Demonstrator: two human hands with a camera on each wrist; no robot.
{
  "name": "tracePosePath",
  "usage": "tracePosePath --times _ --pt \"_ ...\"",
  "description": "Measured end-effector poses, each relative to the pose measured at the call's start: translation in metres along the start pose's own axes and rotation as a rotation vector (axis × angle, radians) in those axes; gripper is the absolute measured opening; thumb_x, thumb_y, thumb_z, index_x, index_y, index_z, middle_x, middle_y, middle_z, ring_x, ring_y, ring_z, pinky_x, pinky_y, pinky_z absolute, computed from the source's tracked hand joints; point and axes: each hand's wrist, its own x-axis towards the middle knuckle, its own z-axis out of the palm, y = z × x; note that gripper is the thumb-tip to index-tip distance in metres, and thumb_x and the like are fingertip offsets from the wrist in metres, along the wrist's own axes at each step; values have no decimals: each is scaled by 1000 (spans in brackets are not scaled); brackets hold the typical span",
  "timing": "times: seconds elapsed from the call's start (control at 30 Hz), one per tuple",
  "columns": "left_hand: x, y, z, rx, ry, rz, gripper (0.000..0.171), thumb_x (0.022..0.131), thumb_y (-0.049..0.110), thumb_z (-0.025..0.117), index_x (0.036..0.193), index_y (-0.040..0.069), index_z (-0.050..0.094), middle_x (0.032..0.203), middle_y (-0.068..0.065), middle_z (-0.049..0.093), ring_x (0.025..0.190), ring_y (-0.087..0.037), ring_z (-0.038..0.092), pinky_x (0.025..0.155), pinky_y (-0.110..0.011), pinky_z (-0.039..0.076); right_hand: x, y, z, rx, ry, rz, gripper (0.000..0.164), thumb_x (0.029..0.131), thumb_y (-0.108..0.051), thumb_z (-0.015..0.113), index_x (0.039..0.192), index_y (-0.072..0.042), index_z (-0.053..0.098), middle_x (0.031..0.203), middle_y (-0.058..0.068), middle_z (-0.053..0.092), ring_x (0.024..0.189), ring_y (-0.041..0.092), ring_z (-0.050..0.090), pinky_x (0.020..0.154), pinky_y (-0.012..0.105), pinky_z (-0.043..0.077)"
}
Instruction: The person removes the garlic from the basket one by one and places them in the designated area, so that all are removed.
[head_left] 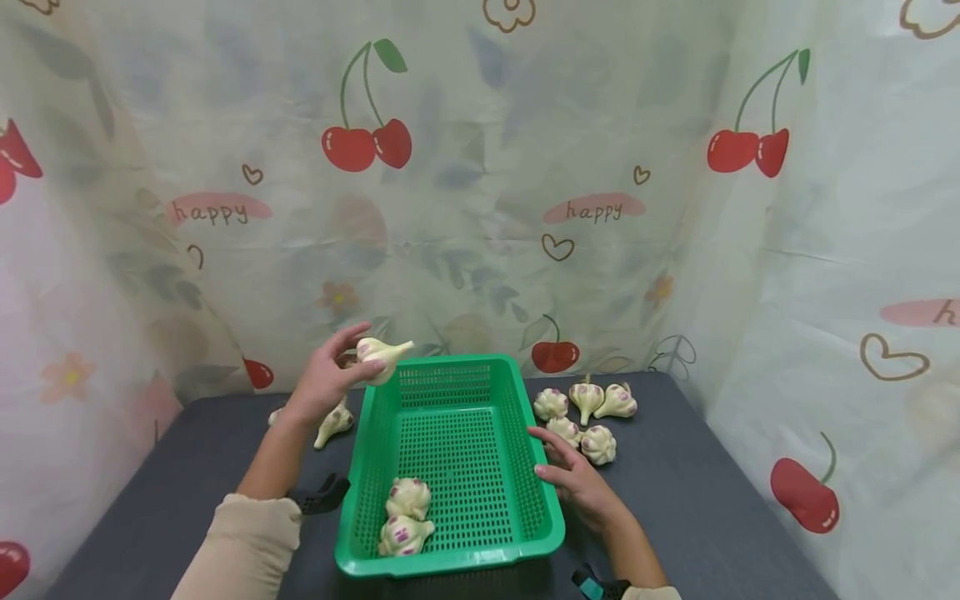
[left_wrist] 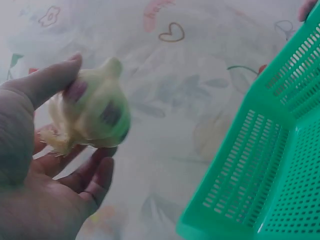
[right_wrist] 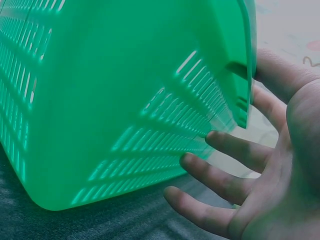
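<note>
My left hand point(head_left: 327, 377) pinches a garlic bulb point(head_left: 381, 355) between thumb and fingers, raised near the basket's far left corner. In the left wrist view the held bulb point(left_wrist: 95, 107) shows purple patches, its stem pointing up and its roots near the palm. The green plastic basket point(head_left: 450, 560) stands in the middle of the table. Two garlic bulbs point(head_left: 406, 535) lie in its near left corner. My right hand point(head_left: 581, 483) is at the basket's right side, thumb and index finger at the rim. Its other fingers point(right_wrist: 215, 175) spread loosely along the outer wall.
Several garlic bulbs point(head_left: 598, 445) lie in a group on the dark table point(head_left: 697, 500) right of the basket. More bulbs point(head_left: 333, 423) lie on its left, partly behind my left arm. A printed curtain point(head_left: 465, 208) hangs around the table's back and sides.
</note>
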Motion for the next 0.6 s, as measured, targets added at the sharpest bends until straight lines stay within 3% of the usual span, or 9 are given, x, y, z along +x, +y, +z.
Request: tracePosePath --times 0.13,0.33,0.5,0.6 --pt "-7 -4 -13 -92 96 16 66 94 14 66 151 12 35 140 -19 42 103 -14 51 81 -22 45 0 0 0 -8 8 1 61 99 -15 53 154 -14 27 157 27 5 143 43 7 97 56 38" --pt "-15 -12 -27 -291 248 29 61 93 8 66 148 13 41 144 -14 37 114 -14 44 83 -18 46 0 1 0 -6 12 3 61 99 -15 53 154 -15 27 157 26 6 142 44 10 95 54 40" --pt "-19 -22 -37 -507 360 60 50 91 -2 65 138 12 54 124 -5 52 105 -12 50 77 -17 49 1 2 0 7 9 -3 61 99 -14 53 154 -14 27 156 27 8 138 44 20 92 50 44" --pt "-20 -28 -43 -561 444 57 44 90 -5 65 130 12 61 110 -3 57 94 -12 54 72 -17 49 2 3 1 12 10 -5 61 99 -14 54 154 -14 27 155 28 11 134 42 30 90 48 46"
